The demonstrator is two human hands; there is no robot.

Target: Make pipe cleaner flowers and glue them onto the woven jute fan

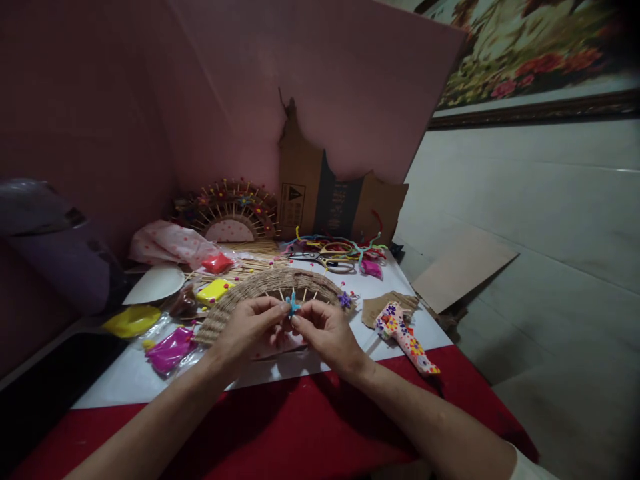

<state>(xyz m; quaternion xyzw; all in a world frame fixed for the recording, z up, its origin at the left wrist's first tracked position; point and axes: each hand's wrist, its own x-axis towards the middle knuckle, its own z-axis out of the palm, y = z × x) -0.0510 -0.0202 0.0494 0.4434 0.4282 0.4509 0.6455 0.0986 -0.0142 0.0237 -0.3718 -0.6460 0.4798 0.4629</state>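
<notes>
Between my two hands is a small blue star-like piece (293, 303), perhaps a fuzzy-stem flower. My left hand (257, 319) pinches it from the left, and my right hand (323, 328) pinches it from the right and below. Just behind my fingers lies a half-round fan-shaped piece (250, 287) wound in brown twine, with thin sticks showing along its inner curve. My hands cover part of its lower middle. A purple flower (345, 300) sits by its right end, close to my right hand.
Scissors (330, 259) and coloured fuzzy stems (360, 247) lie at the back. Packets of magenta clay (171, 349) and yellow clay (215, 291) are on the left. A flower-patterned glue gun (407, 337) rests at right. A finished-looking fan (230, 210) and torn cardboard (305, 180) stand behind.
</notes>
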